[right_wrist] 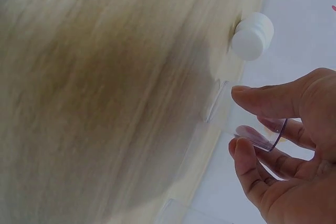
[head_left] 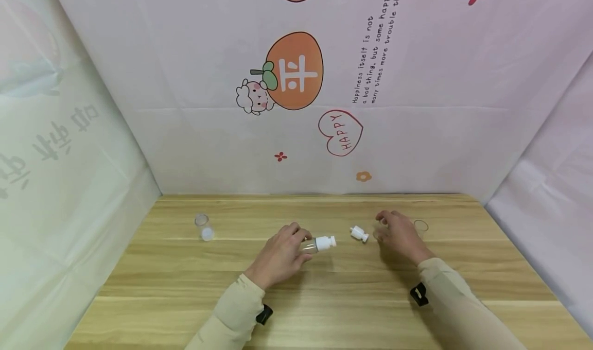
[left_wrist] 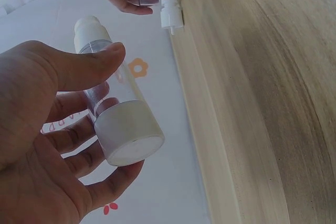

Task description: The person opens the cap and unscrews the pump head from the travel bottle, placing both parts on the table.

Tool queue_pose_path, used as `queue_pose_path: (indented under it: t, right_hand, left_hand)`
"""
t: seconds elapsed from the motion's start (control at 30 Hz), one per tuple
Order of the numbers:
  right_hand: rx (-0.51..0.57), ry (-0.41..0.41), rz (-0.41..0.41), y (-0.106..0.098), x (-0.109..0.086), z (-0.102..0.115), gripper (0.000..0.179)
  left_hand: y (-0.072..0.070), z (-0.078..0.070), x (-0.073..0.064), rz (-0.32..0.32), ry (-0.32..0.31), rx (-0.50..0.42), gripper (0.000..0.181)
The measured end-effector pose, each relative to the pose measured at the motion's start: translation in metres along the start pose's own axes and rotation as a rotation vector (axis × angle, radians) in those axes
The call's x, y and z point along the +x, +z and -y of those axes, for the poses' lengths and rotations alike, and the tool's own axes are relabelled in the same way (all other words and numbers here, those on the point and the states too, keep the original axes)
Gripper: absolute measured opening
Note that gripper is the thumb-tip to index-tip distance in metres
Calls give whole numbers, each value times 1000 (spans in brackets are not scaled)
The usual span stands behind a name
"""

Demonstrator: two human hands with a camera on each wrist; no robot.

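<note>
My left hand (head_left: 280, 252) grips a clear bottle with a white pump top (head_left: 326, 242), tilted on its side over the table. Its white base (left_wrist: 128, 132) faces the left wrist camera, and the thumb lies across the clear body. My right hand (head_left: 398, 235) pinches a clear, open-ended plastic cap (right_wrist: 262, 139) between thumb and fingers, close over the wood. Between the two hands, a loose white pump head (head_left: 359, 233) lies on the table; it also shows in the right wrist view as a white rounded piece (right_wrist: 252, 37).
A clear container with a white bottom (head_left: 204, 227) stands at the back left of the wooden table (head_left: 324, 298). Beside the right hand is another clear, round-rimmed piece (head_left: 421, 226), partly hidden by that hand. Printed white cloth (head_left: 222, 149) hangs behind and at both sides.
</note>
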State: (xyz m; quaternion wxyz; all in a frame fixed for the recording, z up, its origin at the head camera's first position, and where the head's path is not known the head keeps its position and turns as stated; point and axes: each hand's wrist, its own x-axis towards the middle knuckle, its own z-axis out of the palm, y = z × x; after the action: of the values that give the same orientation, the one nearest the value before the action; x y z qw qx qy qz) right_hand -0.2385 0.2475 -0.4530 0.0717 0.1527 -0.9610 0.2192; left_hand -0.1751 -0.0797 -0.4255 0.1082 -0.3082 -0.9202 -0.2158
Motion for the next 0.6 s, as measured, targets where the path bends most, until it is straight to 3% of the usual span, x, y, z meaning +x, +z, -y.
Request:
queue_pose_path:
  t: [0.6]
  right_hand:
    - [1, -3, 7, 4, 1, -3, 39]
  left_hand:
    - [0, 0, 0, -4, 0, 3, 35]
